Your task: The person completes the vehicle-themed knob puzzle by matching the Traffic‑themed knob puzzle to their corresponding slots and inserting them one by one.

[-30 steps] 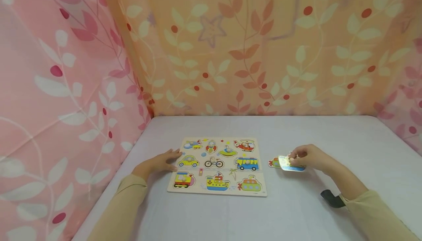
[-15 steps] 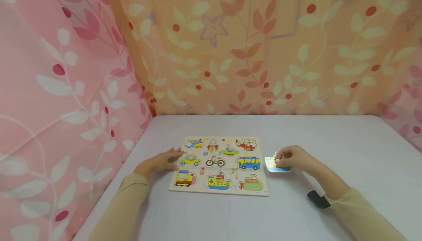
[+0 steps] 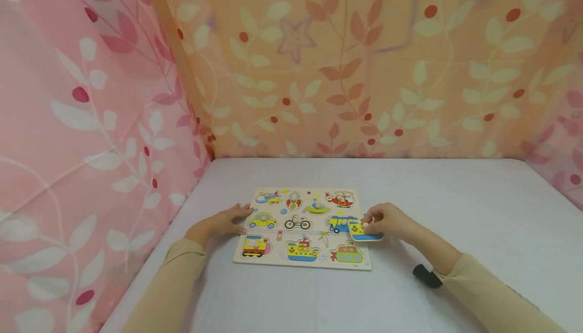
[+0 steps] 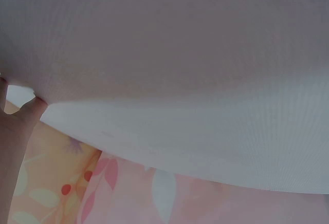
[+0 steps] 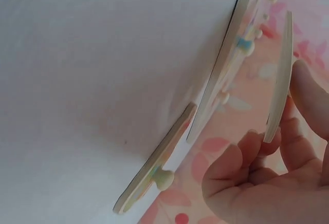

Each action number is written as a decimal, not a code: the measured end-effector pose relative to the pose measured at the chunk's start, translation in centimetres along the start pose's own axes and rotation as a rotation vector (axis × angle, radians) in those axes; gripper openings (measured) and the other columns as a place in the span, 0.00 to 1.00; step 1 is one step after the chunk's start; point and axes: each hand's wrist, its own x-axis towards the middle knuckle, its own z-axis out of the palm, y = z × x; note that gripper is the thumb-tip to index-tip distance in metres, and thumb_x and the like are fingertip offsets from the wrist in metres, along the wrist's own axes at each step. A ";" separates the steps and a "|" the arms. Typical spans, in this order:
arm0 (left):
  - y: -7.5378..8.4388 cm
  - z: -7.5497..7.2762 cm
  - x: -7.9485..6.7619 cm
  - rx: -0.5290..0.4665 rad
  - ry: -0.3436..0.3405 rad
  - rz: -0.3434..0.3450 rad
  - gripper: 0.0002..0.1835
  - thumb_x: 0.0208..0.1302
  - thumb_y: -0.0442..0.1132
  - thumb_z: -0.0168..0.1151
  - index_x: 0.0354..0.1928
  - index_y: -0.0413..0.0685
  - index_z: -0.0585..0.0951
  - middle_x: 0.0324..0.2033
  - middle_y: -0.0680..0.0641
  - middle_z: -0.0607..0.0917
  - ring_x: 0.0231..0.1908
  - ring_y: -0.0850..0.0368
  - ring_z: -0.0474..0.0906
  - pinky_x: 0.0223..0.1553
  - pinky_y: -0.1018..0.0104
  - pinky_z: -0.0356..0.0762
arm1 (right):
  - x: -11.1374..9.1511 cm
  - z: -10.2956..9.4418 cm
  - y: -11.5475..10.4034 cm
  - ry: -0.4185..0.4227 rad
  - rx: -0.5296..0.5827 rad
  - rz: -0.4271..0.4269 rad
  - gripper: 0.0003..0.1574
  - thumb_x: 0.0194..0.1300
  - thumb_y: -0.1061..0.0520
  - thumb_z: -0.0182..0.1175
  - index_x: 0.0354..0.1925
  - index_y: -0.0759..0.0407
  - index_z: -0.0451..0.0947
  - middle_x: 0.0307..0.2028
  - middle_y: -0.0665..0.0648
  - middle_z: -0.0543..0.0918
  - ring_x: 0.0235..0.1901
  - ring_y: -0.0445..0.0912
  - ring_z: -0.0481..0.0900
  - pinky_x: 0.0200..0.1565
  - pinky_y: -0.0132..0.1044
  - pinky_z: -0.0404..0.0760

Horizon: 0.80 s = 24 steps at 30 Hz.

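A wooden peg puzzle board (image 3: 314, 269) printed with vehicles lies flat on the white table. My left hand (image 3: 220, 221) rests at its left edge with fingers extended; the left wrist view catches only part of that hand (image 4: 18, 126). At the board's right edge, my right hand (image 3: 390, 221) pinches a ship puzzle piece (image 3: 364, 234) by its knob and holds it raised over the edge, partly covering the bus (image 3: 339, 224). The right wrist view has this piece (image 5: 281, 80) edge-on, apart from the board. The ship-shaped spot (image 3: 302, 252) is in the board's bottom row.
Another knobbed puzzle piece (image 5: 154, 162) lies on the table beside the board in the right wrist view; my right hand hides it in the head view. A black object (image 3: 427, 276) sits at my right cuff. Patterned curtains (image 3: 291, 70) surround the table (image 3: 455, 181).
My right hand has carried the ship piece leftward, from above the other piece on the table to over the board's right edge. My left hand has stayed at the board's left edge.
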 end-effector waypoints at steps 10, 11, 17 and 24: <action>0.1 0.0 0.0 -0.010 -0.002 -0.028 0.39 0.61 0.44 0.67 0.73 0.53 0.63 0.75 0.44 0.53 0.74 0.39 0.38 0.66 0.32 0.37 | 0.2 1.3 -1.2 0.007 0.035 -0.006 0.07 0.54 0.60 0.72 0.31 0.61 0.83 0.25 0.54 0.68 0.34 0.49 0.66 0.32 0.38 0.63; 0.0 0.0 0.0 -0.012 -0.002 -0.027 0.39 0.61 0.44 0.67 0.73 0.53 0.63 0.75 0.44 0.53 0.74 0.38 0.38 0.66 0.31 0.37 | 0.2 1.5 -1.3 0.004 0.043 -0.002 0.07 0.54 0.60 0.72 0.31 0.61 0.83 0.25 0.54 0.68 0.33 0.49 0.66 0.32 0.38 0.63; 0.0 0.0 0.0 -0.014 -0.008 -0.020 0.39 0.61 0.44 0.67 0.73 0.52 0.62 0.75 0.44 0.53 0.74 0.38 0.37 0.66 0.31 0.36 | 0.4 2.4 -1.8 -0.018 0.058 0.020 0.08 0.53 0.60 0.73 0.30 0.60 0.83 0.24 0.54 0.68 0.33 0.48 0.66 0.31 0.37 0.62; 0.1 0.0 0.1 -0.014 0.002 -0.039 0.39 0.61 0.43 0.67 0.73 0.55 0.63 0.75 0.47 0.53 0.74 0.40 0.37 0.67 0.33 0.38 | 0.6 3.6 -2.4 -0.020 0.102 0.051 0.07 0.52 0.62 0.73 0.31 0.60 0.84 0.24 0.53 0.69 0.30 0.47 0.66 0.29 0.35 0.62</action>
